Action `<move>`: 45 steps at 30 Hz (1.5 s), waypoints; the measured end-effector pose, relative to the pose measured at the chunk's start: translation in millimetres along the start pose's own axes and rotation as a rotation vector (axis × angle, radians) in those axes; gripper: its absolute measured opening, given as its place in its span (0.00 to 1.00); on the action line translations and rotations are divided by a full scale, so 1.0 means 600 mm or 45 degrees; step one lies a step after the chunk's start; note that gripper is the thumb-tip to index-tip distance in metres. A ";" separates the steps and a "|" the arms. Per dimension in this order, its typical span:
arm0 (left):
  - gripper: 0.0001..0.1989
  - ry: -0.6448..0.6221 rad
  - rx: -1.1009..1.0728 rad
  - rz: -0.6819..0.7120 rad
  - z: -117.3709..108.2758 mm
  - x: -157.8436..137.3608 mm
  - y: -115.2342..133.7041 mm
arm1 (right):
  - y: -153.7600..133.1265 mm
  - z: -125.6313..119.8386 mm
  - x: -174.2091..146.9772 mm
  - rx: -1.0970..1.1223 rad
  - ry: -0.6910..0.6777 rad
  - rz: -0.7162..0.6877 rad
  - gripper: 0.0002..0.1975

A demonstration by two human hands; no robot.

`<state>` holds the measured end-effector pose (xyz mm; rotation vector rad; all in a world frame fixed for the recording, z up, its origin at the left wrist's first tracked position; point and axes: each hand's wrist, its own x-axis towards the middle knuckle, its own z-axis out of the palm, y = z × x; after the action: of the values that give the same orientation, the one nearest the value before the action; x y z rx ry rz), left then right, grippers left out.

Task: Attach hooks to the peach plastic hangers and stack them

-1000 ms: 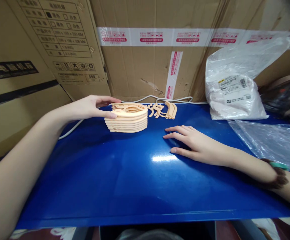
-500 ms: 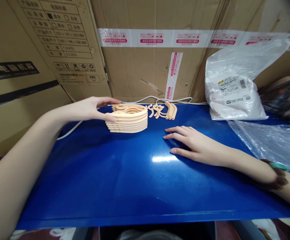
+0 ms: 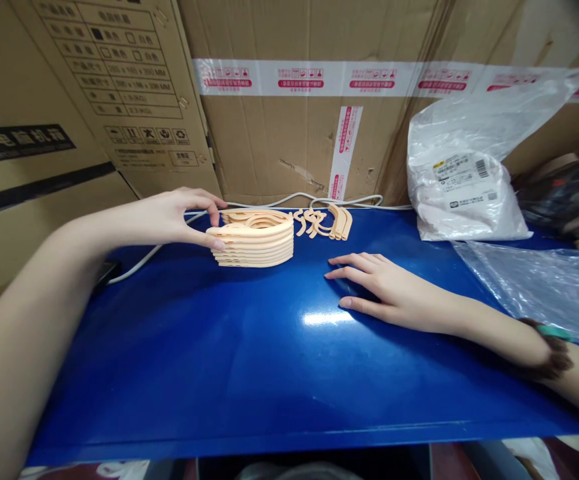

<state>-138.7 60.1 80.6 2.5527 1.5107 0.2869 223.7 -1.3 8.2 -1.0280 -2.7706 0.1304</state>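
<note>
A neat stack of beige folding hangers (image 3: 256, 247) lies at the back of the blue table, left of the middle. At its left end is my left hand (image 3: 189, 217), thumb and fingers apart. The thumb tip rests against or just before the front left edge of the stack, while the bent fingers hover by its rear left corner. Right of the stack lie loose beige hook pieces (image 3: 312, 222) and several curved hanger arms (image 3: 340, 222). My right hand (image 3: 374, 287) lies palm down on the table with its fingers spread, holding nothing.
Cardboard boxes (image 3: 269, 147) wall off the back and left. A white cable (image 3: 294, 198) runs along the rear edge. A white plastic bag with a label (image 3: 469, 193) stands at back right, with a clear plastic sheet (image 3: 544, 280) before it. The blue table (image 3: 244, 373) ends near me.
My left hand has shifted slightly left, and its forefinger has drawn back and bent from over the stack. The stack stays in place. My right hand has not moved.
</note>
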 end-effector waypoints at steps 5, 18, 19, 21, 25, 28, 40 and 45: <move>0.26 -0.039 -0.011 -0.054 -0.002 0.000 -0.002 | 0.000 0.000 0.000 0.025 0.019 -0.004 0.23; 0.23 -0.059 -0.023 -0.007 -0.003 0.001 -0.009 | -0.001 -0.001 0.000 0.050 0.029 -0.003 0.23; 0.24 -0.057 -0.022 -0.014 -0.004 0.001 -0.008 | -0.001 -0.001 0.000 0.046 0.024 -0.002 0.23; 0.24 -0.053 -0.028 -0.031 -0.006 -0.001 -0.004 | -0.001 -0.001 0.000 0.038 0.020 -0.002 0.23; 0.23 0.033 -0.092 -0.096 -0.010 -0.005 0.002 | -0.002 -0.001 -0.001 0.047 0.031 -0.008 0.23; 0.24 0.201 -0.147 -0.154 -0.007 -0.003 0.002 | -0.002 -0.001 -0.001 0.051 0.043 -0.009 0.22; 0.24 0.291 -0.044 -0.057 0.032 0.025 -0.006 | -0.002 -0.001 -0.001 -0.003 0.004 -0.001 0.23; 0.22 0.300 0.002 -0.063 0.029 0.024 -0.002 | -0.002 -0.001 0.000 0.008 0.007 -0.005 0.24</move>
<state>-128.8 72.4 64.7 2.5522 1.6488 0.5987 223.1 -2.6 8.8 -1.0194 -2.7656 0.1355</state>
